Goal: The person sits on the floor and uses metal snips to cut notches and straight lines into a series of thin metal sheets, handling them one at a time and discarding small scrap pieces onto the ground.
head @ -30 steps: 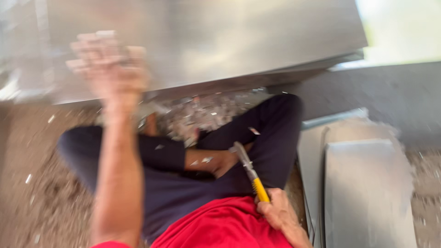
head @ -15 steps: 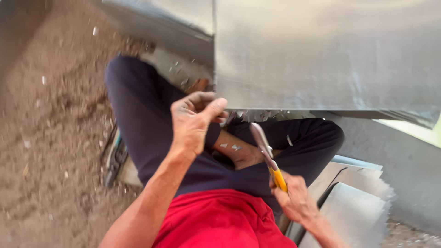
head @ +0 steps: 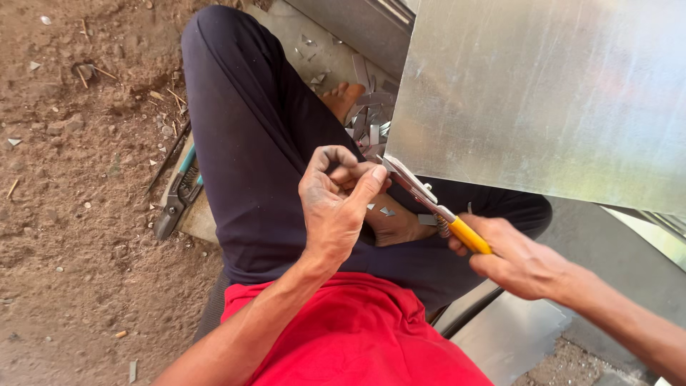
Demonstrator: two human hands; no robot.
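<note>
Seen from above: seated cross-legged on bare dirt ground (head: 78, 236), dark trousers (head: 250, 143), red shirt (head: 357, 336).

Right hand (head: 518, 261) closed around the yellow handles of a pair of tin snips (head: 429, 196) — blades pointing up and to the left, tips meeting the lower left corner of a large sheet of galvanised metal (head: 543, 93). Sheet tilted, filling the upper right of the view, its lower edge running just above the right wrist.

Left hand (head: 336, 204) curled, fingers bent inward, thumb stretched toward the snips' blades and touching or nearly touching them at the sheet's corner; cannot tell whether anything small is pinched between the fingers.

Small metal offcuts (head: 368, 118) scattered near a bare foot (head: 343, 99) just beyond the knee, a few slivers also lying on the lap below the left hand.

A second pair of cutters (head: 179, 196) with greenish handles lying on the ground beside the left thigh — untouched, well apart from both hands.

More flat sheet metal (head: 511, 336) lying at lower right, under the right forearm.
</note>
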